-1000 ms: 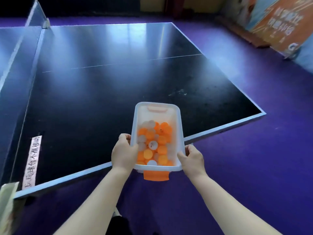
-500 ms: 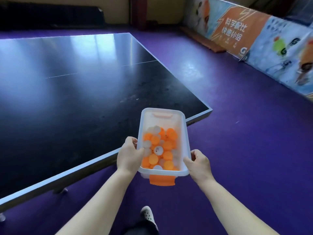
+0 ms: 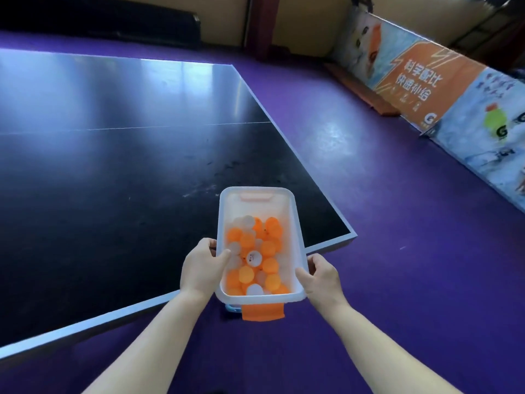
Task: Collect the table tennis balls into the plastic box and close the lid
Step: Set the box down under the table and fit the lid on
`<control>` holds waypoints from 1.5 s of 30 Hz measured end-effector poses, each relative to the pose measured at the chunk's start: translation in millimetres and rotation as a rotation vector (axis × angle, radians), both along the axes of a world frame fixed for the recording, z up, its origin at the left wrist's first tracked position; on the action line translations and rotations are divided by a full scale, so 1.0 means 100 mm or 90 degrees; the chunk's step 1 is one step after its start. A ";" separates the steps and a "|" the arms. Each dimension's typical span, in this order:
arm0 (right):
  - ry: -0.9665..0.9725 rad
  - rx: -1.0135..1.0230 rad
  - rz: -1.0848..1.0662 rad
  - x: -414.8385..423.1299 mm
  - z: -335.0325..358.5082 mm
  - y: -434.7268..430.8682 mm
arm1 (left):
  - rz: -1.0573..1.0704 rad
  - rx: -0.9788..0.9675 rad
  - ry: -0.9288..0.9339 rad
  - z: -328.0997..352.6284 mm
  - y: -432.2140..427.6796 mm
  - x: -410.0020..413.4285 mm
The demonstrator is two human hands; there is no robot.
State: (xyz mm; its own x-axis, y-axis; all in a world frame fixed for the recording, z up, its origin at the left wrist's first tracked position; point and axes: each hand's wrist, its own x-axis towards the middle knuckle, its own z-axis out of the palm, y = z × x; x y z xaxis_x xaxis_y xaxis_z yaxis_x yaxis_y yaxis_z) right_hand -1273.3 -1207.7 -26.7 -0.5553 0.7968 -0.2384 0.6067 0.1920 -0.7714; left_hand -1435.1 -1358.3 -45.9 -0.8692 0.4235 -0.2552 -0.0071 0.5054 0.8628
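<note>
Over table (image 3: 113, 194) edge: plastic box (image 3: 287, 214), long axis away, seemingly level; left hand (image 3: 201, 268), right hand (image 3: 321, 275) grasp sides.

Dark ping-pong table (image 3: 113, 180), white edges, scuffs (image 3: 210, 177) nr corner; purple floor (image 3: 397, 251), banners (image 3: 426, 89) standing at right.

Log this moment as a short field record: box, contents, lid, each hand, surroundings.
box: clear plastic box, held in the air, open top
contents: orange and white table tennis balls, piled toward the near end
lid: not on the box; none visible
latch: orange latch hangs at near end
left hand: grips left wall, thumb over rim
right hand: grips right wall
table: dark table tennis table, beyond and below the box
</note>
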 end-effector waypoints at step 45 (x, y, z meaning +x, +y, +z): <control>-0.360 -0.117 0.699 0.36 -3.00 -0.71 | 0.847 -0.136 -0.198 -2.61 -0.95 3.23</control>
State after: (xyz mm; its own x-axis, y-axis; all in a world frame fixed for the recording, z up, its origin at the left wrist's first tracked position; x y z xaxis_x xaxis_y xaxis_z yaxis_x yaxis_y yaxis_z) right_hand -1236.9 -1278.8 -326.4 -0.6890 -0.0926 -0.7188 0.4491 0.7239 -0.5237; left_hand -1112.4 -1453.8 -307.2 -0.4804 -0.7431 -0.4659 -0.7598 0.0872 0.6443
